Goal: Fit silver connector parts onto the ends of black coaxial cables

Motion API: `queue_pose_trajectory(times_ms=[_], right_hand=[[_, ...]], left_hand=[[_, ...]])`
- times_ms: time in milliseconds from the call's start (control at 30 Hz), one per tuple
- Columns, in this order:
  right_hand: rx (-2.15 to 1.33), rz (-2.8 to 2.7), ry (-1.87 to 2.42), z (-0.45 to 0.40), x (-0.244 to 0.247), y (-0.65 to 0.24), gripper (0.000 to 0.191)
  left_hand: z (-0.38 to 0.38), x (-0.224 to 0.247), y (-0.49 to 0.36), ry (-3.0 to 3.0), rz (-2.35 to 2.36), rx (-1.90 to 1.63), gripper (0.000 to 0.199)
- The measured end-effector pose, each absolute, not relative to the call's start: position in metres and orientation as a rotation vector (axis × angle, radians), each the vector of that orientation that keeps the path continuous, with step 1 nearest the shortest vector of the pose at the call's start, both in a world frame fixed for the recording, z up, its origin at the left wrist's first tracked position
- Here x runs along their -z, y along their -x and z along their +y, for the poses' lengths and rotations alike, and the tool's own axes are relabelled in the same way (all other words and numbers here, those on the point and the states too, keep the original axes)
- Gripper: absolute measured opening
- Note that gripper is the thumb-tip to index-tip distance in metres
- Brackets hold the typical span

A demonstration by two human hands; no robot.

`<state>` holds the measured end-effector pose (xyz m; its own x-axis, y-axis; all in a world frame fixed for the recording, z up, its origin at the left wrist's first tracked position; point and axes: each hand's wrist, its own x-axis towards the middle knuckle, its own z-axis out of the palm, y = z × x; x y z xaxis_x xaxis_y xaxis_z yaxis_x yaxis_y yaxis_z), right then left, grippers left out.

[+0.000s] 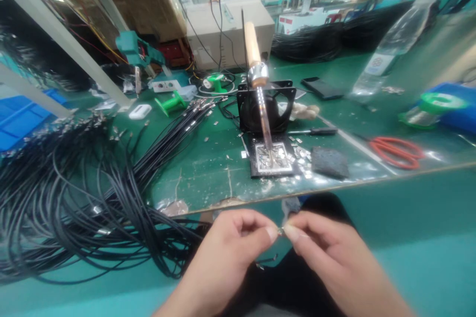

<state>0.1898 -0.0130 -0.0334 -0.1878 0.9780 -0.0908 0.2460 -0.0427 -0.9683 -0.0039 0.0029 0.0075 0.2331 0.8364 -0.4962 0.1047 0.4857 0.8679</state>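
Observation:
My left hand (238,245) and my right hand (327,250) meet in front of the bench edge, above my lap. Both are closed in a pinch, fingertips almost touching. Between them shows a tiny shiny metal piece (280,231), mostly covered by the fingers; its exact kind is too small to tell. Just beyond the hands, on the bench, a soldering iron (265,114) with a wooden handle points down, its tip over a small tray (275,172) of silvery bits. A black fan (245,109) stands behind it.
Black cables (148,228) in a large bundle hang over the bench's left edge. A dark sponge-like block (329,162), orange-handled scissors (399,152), a solder spool (422,115) and a tilted plastic bottle (383,59) lie or stand to the right. A green-and-grey device (136,49) stands back left.

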Motion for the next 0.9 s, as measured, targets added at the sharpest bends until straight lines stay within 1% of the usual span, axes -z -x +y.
queue_pose_trajectory(times_ms=[233, 367, 467, 533, 633, 733, 833, 900], right_hand=[[-1.342, -1.420, 1.333, -0.013, 0.035, -0.190, 0.042], [-1.366, -1.381, 1.358, -0.012, 0.031, -0.196, 0.040], [-1.432, -1.194, 1.415, -0.016, 0.026, -0.201, 0.036], [-1.437, -1.086, 1.417, -0.018, 0.021, -0.202, 0.041], [-1.311, -1.149, 1.420, -0.019, 0.015, -0.203, 0.039], [-1.030, -1.344, 1.456, -0.014, 0.012, -0.202, 0.040], [-0.759, -1.557, 1.327, -0.006, 0.014, -0.199, 0.026], [-0.666, -1.599, 1.217, -0.002, 0.018, -0.195, 0.018]], left_hand=[[0.007, -0.010, 0.001, -0.964, 1.257, -0.671, 0.021], [0.009, -0.012, 0.000, -0.980, 1.248, -0.690, 0.020], [0.011, -0.014, -0.001, -0.968, 1.242, -0.702, 0.021], [0.013, -0.016, -0.003, -0.973, 1.250, -0.714, 0.023], [0.018, -0.017, -0.005, -0.985, 1.251, -0.729, 0.024], [0.023, -0.019, -0.008, -0.993, 1.259, -0.751, 0.025], [0.027, -0.020, -0.009, -1.003, 1.288, -0.766, 0.026], [0.029, -0.020, -0.010, -1.010, 1.300, -0.779, 0.027]])
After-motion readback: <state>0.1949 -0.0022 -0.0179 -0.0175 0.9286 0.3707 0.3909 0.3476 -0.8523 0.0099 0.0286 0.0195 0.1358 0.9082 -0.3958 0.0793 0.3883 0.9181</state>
